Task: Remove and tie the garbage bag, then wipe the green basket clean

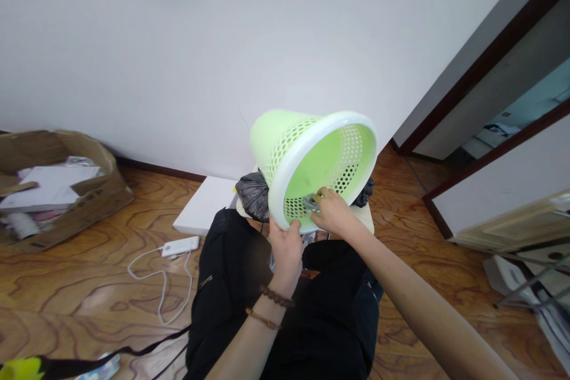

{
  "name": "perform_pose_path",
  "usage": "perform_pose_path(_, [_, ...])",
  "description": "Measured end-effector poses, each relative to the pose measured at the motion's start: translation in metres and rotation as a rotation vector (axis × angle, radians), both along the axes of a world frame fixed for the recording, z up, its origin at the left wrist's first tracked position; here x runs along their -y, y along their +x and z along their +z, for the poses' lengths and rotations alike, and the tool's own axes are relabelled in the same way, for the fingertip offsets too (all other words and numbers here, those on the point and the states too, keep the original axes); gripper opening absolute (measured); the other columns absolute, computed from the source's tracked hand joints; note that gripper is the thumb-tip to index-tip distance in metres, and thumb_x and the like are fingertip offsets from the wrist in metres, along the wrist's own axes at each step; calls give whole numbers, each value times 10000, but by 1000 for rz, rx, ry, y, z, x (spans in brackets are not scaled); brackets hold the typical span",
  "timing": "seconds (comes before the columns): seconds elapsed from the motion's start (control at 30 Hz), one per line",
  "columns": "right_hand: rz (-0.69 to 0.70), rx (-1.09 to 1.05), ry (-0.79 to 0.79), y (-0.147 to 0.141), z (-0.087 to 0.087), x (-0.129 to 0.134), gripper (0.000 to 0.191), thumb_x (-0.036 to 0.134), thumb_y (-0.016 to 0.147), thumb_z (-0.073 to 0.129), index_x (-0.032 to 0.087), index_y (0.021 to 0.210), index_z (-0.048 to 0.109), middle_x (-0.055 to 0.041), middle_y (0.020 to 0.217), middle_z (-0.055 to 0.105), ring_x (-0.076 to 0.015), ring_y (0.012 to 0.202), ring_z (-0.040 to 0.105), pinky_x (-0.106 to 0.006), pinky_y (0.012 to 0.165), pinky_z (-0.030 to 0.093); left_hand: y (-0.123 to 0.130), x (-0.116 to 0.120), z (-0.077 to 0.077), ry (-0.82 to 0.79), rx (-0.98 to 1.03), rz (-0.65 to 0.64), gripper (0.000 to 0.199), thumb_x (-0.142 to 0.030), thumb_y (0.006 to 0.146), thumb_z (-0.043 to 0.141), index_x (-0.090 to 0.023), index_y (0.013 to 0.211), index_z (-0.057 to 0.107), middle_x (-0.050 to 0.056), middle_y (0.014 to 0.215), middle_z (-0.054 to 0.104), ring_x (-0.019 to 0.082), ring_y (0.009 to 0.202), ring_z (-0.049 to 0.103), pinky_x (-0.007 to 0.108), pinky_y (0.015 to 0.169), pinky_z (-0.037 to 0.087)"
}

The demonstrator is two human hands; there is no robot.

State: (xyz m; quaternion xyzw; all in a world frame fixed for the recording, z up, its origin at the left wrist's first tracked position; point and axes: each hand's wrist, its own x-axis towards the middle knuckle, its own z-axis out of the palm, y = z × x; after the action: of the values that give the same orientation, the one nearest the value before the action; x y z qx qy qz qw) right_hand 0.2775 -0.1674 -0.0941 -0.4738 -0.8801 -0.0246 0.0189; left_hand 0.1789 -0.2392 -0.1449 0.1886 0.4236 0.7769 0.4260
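A light green plastic wastebasket (285,136) with a pale rim and honeycomb holes lies tilted on its side, its mouth turned toward me. My left hand (285,246) grips the lower left of the rim, thumb on the inner side. Inside the mouth, my right hand (333,212) is closed in a pinch on a small greyish cloth or wipe (310,202), against the lower inner wall. What exactly this piece is does not show clearly. A black plastic bag (253,195) bulges out beneath the basket on a pale stool (365,217).
At the left stands an open cardboard box (109,190) of papers and packaging. A flat white box (200,208) and a white power bank with cable (180,246) lie on the wood floor. A white wall (200,59) rises behind; a metal-legged rack (529,285) is at right.
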Motion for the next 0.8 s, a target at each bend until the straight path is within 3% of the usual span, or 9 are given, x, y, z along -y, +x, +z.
perform_pose_path(0.2, [-74,-110,-50,10,-5,-12,253,145,757,467,132,970,602,-109,966,580,-194,872,533,-271,774,374,1,0,-2,-45,-12,9,622,-70,681,556,-236,1267,432,63,1108,605,177,971,595,338,874,470])
perform_pose_path(0.33, [-155,-369,-186,19,-5,-18,186,231,795,453,166,916,579,-31,799,610,-153,721,542,-230,632,367,0,2,0,-35,-19,16,610,-65,679,552,-229,1256,441,66,1129,598,172,971,595,332,877,469])
perform_pose_path(0.4, [-192,-400,-228,21,-6,-20,167,280,799,468,171,861,578,-18,743,599,-147,667,527,-226,582,343,-1,2,3,-27,-21,27,597,-61,677,550,-220,1244,452,69,1136,596,169,969,595,321,873,472])
perform_pose_path(0.53, [-139,-303,-138,20,-11,-22,179,328,780,547,154,778,592,-50,775,583,-165,732,519,-243,642,341,-2,3,9,-35,-18,26,596,-55,677,546,-210,1245,452,69,1139,594,165,979,591,306,874,471])
perform_pose_path(0.7, [-78,-201,-14,15,-22,-23,242,224,812,539,158,1043,565,-73,931,564,-177,879,504,-253,760,343,-2,3,6,-26,-56,14,634,-60,686,546,-239,1281,422,59,1200,562,168,1017,573,313,897,459])
perform_pose_path(0.8, [-109,-49,122,18,-18,-27,212,147,829,482,165,1015,582,-89,938,548,-202,899,481,-283,769,333,-1,2,2,-28,-59,5,675,-62,687,546,-258,1313,386,56,1225,548,178,1043,563,327,911,450])
